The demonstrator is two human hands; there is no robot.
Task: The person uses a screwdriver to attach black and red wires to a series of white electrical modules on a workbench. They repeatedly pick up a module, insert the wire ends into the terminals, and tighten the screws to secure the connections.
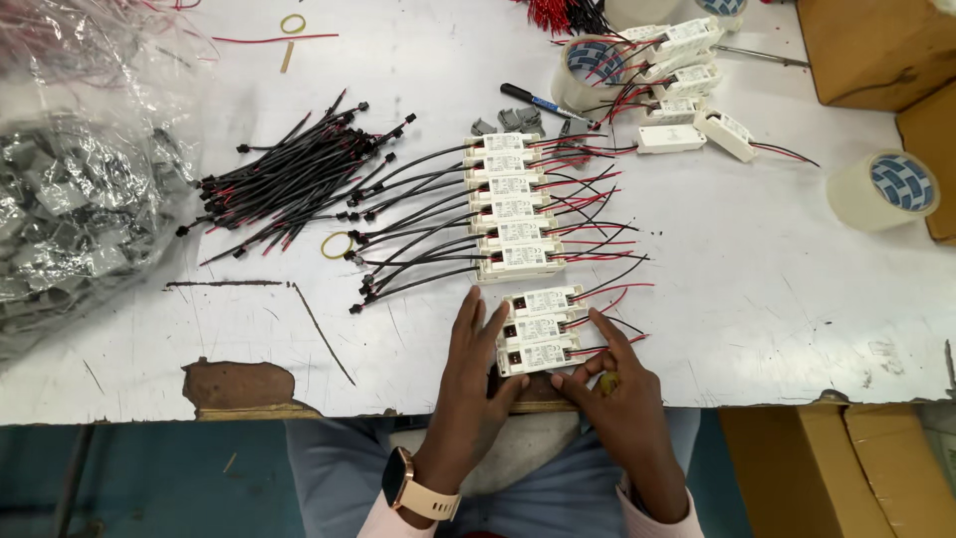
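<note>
White table top (777, 299) looked like painted board, matt, scratched and scuffed, with a chipped patch (239, 384) at the front edge showing brown wood underneath. Driver boxes (538, 329) under the left hand (468, 379) and right hand (617, 389) were smooth white plastic, slight sheen, paper-like labels on top. Wire leads (289, 184) had matt black and red plastic insulation. Clear bag (80, 149) was thin glossy plastic film, crinkled, holding dull grey plastic parts. Tape rolls (886, 189) looked translucent, shiny. Cartons (866, 50) were brown matt cardboard. Watch strap (428, 498) looked like smooth pale rubber. Rubber band (337, 245) was matt yellow.
</note>
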